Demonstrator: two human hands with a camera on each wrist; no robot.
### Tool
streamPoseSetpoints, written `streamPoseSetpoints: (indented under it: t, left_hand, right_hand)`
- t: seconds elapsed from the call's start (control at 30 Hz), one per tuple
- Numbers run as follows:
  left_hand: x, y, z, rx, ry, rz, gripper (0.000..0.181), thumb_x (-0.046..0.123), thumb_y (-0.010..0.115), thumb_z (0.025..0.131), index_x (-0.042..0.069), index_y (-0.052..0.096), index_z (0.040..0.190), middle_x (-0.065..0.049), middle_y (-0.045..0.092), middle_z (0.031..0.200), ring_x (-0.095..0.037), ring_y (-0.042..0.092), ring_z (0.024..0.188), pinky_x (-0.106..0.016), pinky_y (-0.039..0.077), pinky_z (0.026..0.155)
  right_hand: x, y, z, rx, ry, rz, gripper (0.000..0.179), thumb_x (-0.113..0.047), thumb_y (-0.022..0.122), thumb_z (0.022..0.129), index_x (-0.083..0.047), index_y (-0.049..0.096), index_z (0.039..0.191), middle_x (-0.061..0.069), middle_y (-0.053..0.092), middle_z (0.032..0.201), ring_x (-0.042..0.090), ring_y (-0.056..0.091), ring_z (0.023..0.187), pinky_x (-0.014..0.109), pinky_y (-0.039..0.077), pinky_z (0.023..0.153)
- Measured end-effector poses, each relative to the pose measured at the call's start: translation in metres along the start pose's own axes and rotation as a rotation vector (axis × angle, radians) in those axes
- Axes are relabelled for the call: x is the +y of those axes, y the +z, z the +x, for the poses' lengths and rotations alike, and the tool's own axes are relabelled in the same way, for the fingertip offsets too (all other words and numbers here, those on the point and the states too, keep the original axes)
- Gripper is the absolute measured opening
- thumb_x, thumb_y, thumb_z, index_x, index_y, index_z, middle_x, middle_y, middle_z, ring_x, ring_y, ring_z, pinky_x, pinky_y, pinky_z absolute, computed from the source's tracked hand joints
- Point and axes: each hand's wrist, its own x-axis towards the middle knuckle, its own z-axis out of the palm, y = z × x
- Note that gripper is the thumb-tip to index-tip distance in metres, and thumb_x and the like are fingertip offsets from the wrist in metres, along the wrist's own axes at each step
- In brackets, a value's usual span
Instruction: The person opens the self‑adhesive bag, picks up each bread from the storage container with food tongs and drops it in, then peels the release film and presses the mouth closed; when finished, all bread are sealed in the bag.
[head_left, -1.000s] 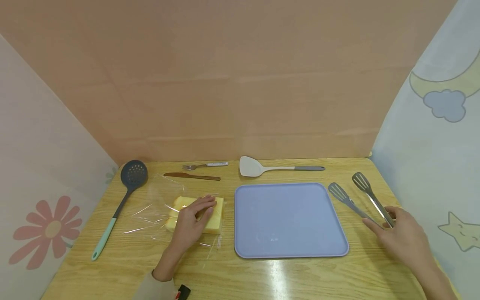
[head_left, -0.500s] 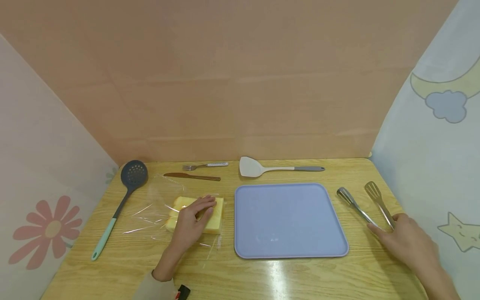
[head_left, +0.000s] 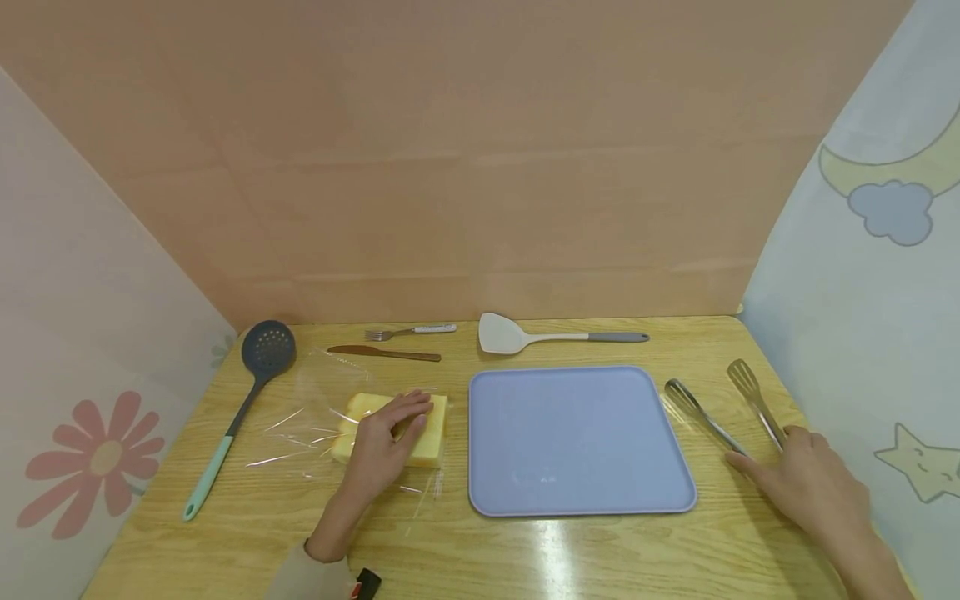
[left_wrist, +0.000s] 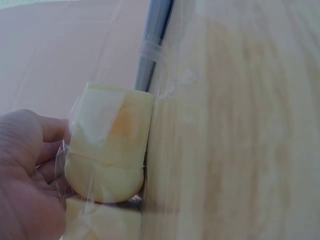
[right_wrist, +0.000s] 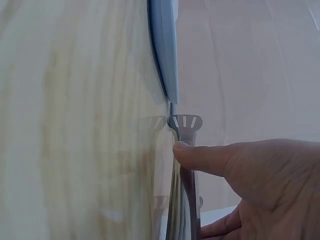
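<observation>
The pale wooden surface (head_left: 450, 562) carried everything, and the relation that counted most seemed to run sideways across it, from the right hand over to the left. In the middle lay the lavender tray (head_left: 577, 437), its longer sides running left to right, and it separated the two hands' work. The dark skimmer (head_left: 258, 385) lay far to the left, slanting away from the person, while the white spatula (head_left: 562, 337) stretched sideways behind the tray.

The metal tongs (head_left: 757, 403) were off the tray's right side, in the right hand (head_left: 813, 483), whose thumb and fingers held them from both sides. Their long axis ran away from the person and leaned left; the two arms spread in a V, the left tip just beside the tray's edge. Whether they touched the surface was hard to tell.

The yellow bread (head_left: 431, 435) sat just beyond the tray's left edge, its long axis roughly left to right, with clear wrap (head_left: 300, 433) spreading leftward from it. The left hand (head_left: 381, 446) was much the nearer, resting on top with loosely bent fingers; the right was well apart, across the tray. Behind the bread lay the brown knife (head_left: 384, 353), then the small fork (head_left: 412, 330).
</observation>
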Motion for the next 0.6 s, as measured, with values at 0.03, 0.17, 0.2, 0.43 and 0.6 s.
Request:
streamPoseSetpoints:
  t: [0.03,0.17,0.2,0.43,0.6]
  left_hand:
    - [0.001,0.0,0.0,-0.006,-0.013,-0.003,0.018,0.004,0.075,0.106,-0.003,0.082,0.12,-0.019,0.077,0.137,-0.045,0.068,0.135,-0.061,0.046,0.119]
    - [0.002,0.0,0.0,-0.004,-0.016,0.006,0.018,0.006,0.075,0.106,-0.003,0.082,0.12,-0.02,0.076,0.137,-0.046,0.068,0.134,-0.062,0.047,0.117]
    - [-0.002,0.001,-0.001,0.002,0.005,0.007,0.019,0.008,0.074,0.107,-0.004,0.082,0.12,-0.021,0.076,0.137,-0.046,0.069,0.134,-0.06,0.048,0.118]
    - [-0.01,0.002,0.0,0.03,0.089,0.083,0.024,0.017,0.072,0.11,-0.003,0.082,0.117,-0.022,0.077,0.134,-0.046,0.072,0.128,-0.052,0.052,0.117]
    - [0.002,-0.006,0.006,0.019,0.058,0.126,0.021,0.008,0.072,0.108,-0.004,0.081,0.122,-0.022,0.076,0.136,-0.049,0.071,0.128,-0.061,0.058,0.108]
  right_hand:
    - [-0.001,0.0,-0.001,0.004,-0.002,-0.003,0.111,-0.072,0.07,0.1,0.031,0.042,0.131,0.046,0.055,0.104,0.057,0.064,0.084,0.059,0.051,0.053]
    - [-0.003,0.001,-0.004,0.052,-0.02,-0.022,0.117,-0.07,0.071,0.1,0.033,0.035,0.142,0.052,0.05,0.113,0.067,0.059,0.092,0.065,0.052,0.054]
    - [-0.004,0.001,-0.004,0.072,-0.026,-0.026,0.119,-0.07,0.072,0.1,0.033,0.032,0.144,0.054,0.048,0.114,0.07,0.058,0.094,0.067,0.052,0.055]
    - [-0.012,0.002,-0.007,0.309,-0.101,-0.027,0.107,-0.055,0.08,0.099,0.03,0.034,0.146,0.058,0.047,0.121,0.075,0.051,0.102,0.08,0.045,0.075]
    - [-0.024,0.002,-0.012,0.396,-0.098,0.021,0.099,-0.048,0.075,0.103,0.023,0.031,0.157,0.056,0.039,0.144,0.077,0.037,0.129,0.087,0.032,0.1]
